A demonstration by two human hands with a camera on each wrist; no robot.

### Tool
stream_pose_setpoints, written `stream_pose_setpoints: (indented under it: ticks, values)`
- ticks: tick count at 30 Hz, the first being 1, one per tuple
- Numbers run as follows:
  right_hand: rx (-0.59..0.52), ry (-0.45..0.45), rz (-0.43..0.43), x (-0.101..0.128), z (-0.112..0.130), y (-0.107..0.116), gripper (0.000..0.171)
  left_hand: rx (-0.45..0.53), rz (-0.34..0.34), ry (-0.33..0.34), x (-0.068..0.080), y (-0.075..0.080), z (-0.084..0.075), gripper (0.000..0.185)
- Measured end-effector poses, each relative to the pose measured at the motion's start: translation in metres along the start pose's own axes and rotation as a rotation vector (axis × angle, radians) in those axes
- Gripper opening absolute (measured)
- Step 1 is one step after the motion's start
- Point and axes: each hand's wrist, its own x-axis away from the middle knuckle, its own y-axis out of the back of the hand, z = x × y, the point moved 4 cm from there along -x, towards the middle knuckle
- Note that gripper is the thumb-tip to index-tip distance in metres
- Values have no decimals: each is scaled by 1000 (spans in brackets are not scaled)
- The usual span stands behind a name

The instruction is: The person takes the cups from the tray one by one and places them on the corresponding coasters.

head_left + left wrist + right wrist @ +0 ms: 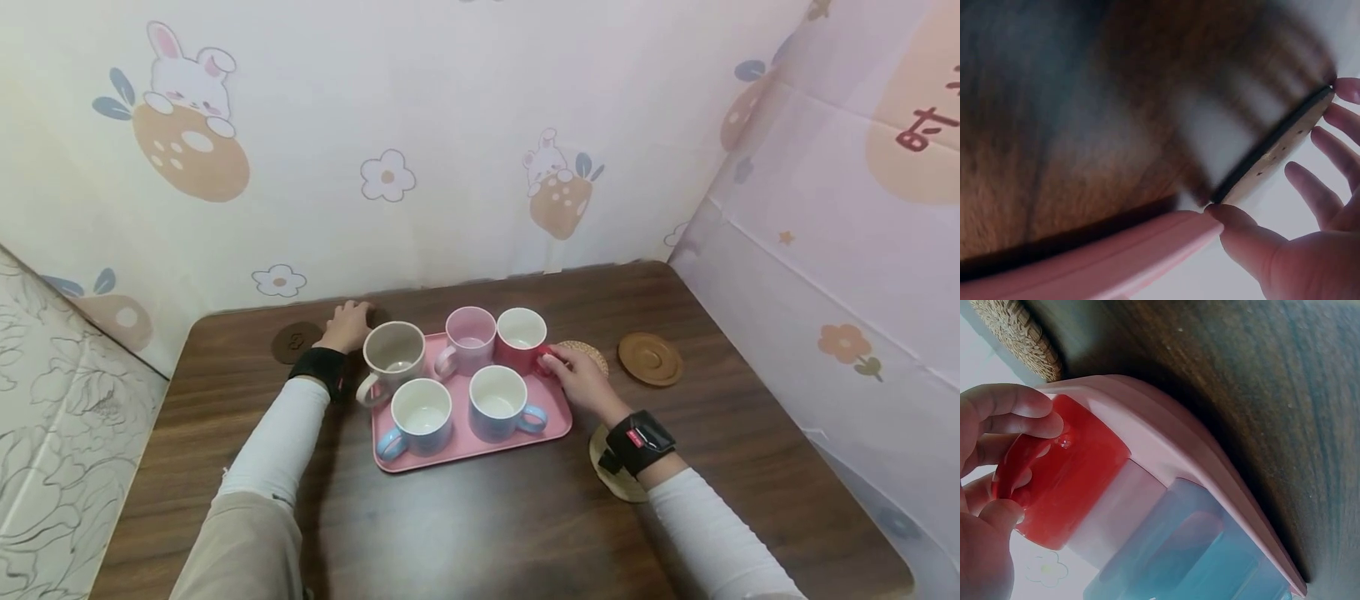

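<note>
Red mug (521, 339) stands at the tray's far right corner, and the right hand (581, 379) pinches its handle: the right wrist view shows the fingers (1010, 409) curled round the red loop with the thumb beneath. Five mugs stand on the pink tray (558, 421) in all: a beige mug (392, 357), a pink mug (468, 340) and the red one along the far side, two blue mugs (420, 417) along the near side. The tray sits mid-table (487, 533). The left hand (347, 325) is near the table's far edge, just left of the tray, holding a dark coaster (1272, 153) on edge between thumb and fingertips. Five coasters show: that one, another dark one (294, 342) to its left, a woven one (592, 354) behind the right hand, a wooden one (649, 358) further right, and a pale one (611, 483) under the right wrist.
</note>
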Motion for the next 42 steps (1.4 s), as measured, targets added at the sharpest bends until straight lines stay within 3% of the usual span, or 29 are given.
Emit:
stream_pose_setpoints:
  ticks: [7,12,19,27,31,36,42]
  values:
    - [8,4,-2,-1,0,1,39,9,-50,-24,4,8,2,68]
    - [13,18,7,-3,-2,1,41,3,-68,-48,10,23,2,64]
    - [5,19,4,-3,0,2,41,42,-109,-30,35,57,-1,59]
    - [16,16,29,-6,1,4,40,80,-126,-6,66,84,-5,61]
    - [20,29,19,-10,0,5,42,102,-173,0,75,96,-7,61]
    - [28,15,26,-10,-5,6,43,137,-214,1,89,97,-7,57]
    - [21,35,15,-10,-3,11,41,236,-232,27,111,82,-6,56]
